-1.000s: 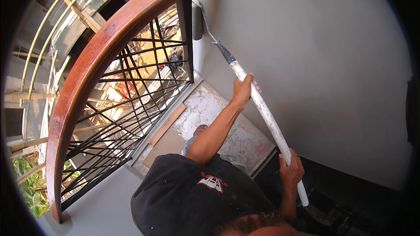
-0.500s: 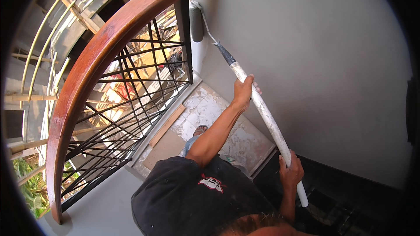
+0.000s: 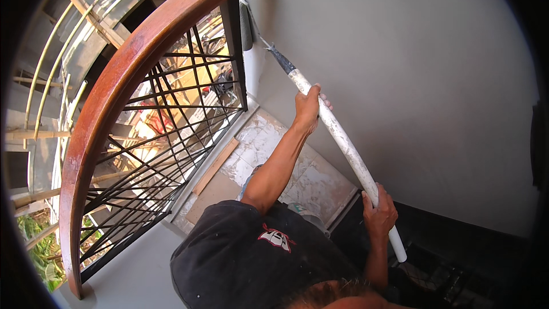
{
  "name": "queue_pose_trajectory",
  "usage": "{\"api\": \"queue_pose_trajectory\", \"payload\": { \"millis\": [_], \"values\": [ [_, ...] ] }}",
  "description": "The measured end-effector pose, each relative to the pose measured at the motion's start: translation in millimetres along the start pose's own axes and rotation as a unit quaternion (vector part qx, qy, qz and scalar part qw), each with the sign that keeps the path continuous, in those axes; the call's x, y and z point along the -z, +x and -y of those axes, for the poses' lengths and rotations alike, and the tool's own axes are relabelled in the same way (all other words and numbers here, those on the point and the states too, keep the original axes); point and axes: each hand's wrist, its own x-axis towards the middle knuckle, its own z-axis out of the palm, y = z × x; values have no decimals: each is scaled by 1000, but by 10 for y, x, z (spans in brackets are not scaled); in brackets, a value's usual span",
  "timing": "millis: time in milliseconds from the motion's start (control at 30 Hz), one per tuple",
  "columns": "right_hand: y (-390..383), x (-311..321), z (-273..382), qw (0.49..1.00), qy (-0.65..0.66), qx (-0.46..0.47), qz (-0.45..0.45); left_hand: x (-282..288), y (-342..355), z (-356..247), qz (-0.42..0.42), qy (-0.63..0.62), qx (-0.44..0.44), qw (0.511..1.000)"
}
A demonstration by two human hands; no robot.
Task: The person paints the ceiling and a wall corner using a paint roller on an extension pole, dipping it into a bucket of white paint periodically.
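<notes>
A paint roller (image 3: 246,30) with a grey sleeve stands against the grey wall, right beside the railing's dark end post. Its wire frame runs into a long white pole (image 3: 342,135) with a dark wrapped neck, slanting down to the right. Wrapped around the upper part of the pole is my left hand (image 3: 309,106), below the neck. Closer to the pole's bottom end, my right hand (image 3: 381,213) is closed around it too. The roller's far side is partly hidden behind the post.
A curved wooden handrail (image 3: 128,68) with crossing black metal bars (image 3: 171,106) bounds the left side. Beyond it are bamboo poles (image 3: 48,74) and scattered building debris below. A paint-smeared tiled floor (image 3: 309,177) lies underneath, with a wooden strip (image 3: 216,167) along its edge. The grey wall (image 3: 412,80) rises at right.
The roller has shifted left and slightly up, closer behind the railing post. The pole and my left hand moved left with it, while my right hand stayed nearly in place.
</notes>
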Motion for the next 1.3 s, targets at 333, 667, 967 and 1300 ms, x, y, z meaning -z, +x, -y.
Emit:
{"api": "queue_pose_trajectory", "payload": {
  "millis": [333, 667, 967, 1300],
  "values": [
    [-128, -15, -80, 1000, 8, -3, -8, -46, -86, 38, -8, 9, 8, 1000],
    [-95, -20, -14, 1000, 13, -25, 4, -96, -126, -18, -6, 25, 2, 1000],
    [-237, -18, -129, 999, 23, -26, -7, -157, -257, 117, -1, 31, 13, 999],
    [-301, 115, -136, 998, 4, -55, 17, -203, -313, 151, 19, 23, 20, 999]
  ]
}}
